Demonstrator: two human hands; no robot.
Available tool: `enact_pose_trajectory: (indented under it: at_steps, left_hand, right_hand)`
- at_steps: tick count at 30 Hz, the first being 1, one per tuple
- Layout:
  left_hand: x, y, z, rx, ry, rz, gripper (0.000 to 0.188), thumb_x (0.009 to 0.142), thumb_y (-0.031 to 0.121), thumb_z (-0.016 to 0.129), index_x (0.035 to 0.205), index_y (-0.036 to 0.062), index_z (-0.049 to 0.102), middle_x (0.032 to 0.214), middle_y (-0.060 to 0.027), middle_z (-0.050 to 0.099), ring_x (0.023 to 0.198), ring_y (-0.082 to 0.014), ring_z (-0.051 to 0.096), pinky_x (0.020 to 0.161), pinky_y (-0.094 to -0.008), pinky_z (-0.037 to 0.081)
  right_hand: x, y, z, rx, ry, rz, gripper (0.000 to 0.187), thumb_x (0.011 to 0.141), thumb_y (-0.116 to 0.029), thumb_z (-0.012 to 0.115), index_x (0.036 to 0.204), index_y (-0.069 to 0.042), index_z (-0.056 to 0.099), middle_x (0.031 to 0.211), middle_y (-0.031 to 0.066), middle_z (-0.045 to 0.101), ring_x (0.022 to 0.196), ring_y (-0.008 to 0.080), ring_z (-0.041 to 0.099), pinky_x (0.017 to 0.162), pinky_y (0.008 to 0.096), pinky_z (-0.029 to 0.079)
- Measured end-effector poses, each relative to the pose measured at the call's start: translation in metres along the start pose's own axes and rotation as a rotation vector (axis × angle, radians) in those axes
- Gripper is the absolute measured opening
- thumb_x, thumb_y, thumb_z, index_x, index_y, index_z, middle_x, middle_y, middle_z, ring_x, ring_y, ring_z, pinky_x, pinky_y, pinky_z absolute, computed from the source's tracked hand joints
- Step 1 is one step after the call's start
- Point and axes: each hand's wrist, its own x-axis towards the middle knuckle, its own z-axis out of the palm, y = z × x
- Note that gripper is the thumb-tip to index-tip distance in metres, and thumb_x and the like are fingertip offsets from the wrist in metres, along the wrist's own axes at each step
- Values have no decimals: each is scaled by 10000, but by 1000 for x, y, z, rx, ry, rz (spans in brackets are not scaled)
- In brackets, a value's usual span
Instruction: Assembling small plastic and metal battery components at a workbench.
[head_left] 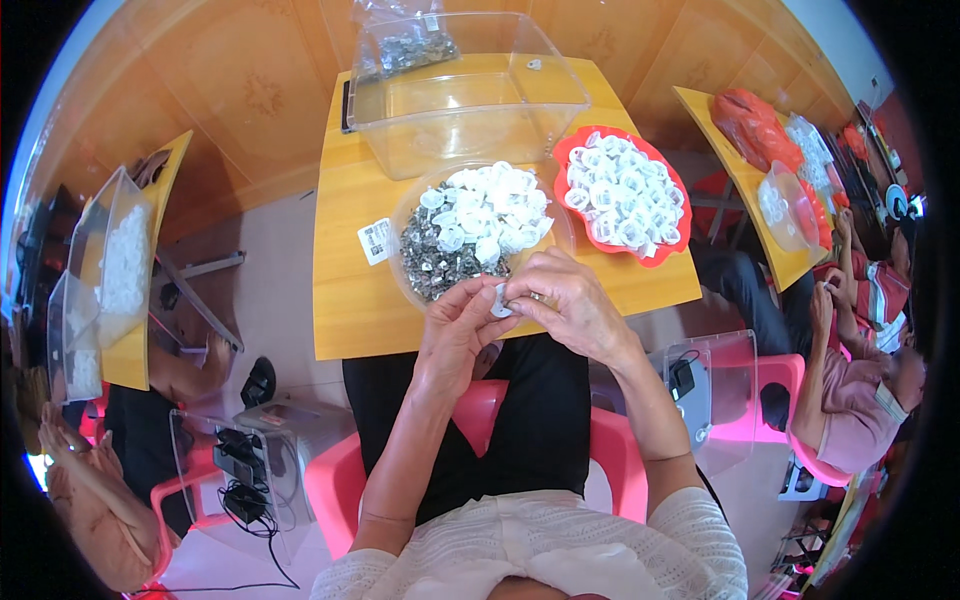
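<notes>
Just past the near edge of the table, my two hands meet over my lap. My left hand is closed, pinching a small white plastic piece between thumb and fingers. My right hand is closed too, its fingertips pressed against that same piece; whether they hold a smaller part is hidden. Right behind my hands stands a round clear bowl. White plastic pieces fill its far right side, and small dark metal parts its near left. To its right is a red scalloped tray heaped with white ring-like pieces.
A large clear bin sits at the back of the yellow table, near a bag of metal parts. A white tag lies left of the bowl. People work at side tables: one person right, another left.
</notes>
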Motion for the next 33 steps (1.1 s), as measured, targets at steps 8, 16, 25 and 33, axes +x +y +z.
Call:
enact_pose_trajectory:
  at_steps: [8,16,25,33]
  left_hand:
    - [0,1,-1,-11,-1,-8,218,909,166,528,1042,2,582,937,-86,624,836,-149,632,748,-264,555]
    - [1,2,0,-1,-5,5,221,912,172,522,1044,6,587,933,-83,627,832,-144,632,746,-266,556]
    - [2,2,-1,9,14,18,211,908,156,528,1044,7,588,950,-86,628,834,-144,631,741,-270,556]
    - [-2,4,0,6,28,40,210,900,153,543,1042,7,595,941,-78,628,818,-128,627,723,-253,553]
  right_hand:
    - [-1,-1,2,17,60,-8,89,702,-32,648,785,-18,619,744,89,536,760,261,510,678,354,423]
    - [-2,-1,-2,-8,36,-53,122,688,-21,654,809,-17,634,755,82,544,765,252,512,682,349,429]
    - [-1,-1,4,-297,144,-281,132,650,-22,662,771,-29,610,736,62,506,725,224,506,617,325,441]
    - [-1,-4,8,-320,177,-329,140,618,7,657,744,-25,605,696,65,505,653,229,495,565,322,423]
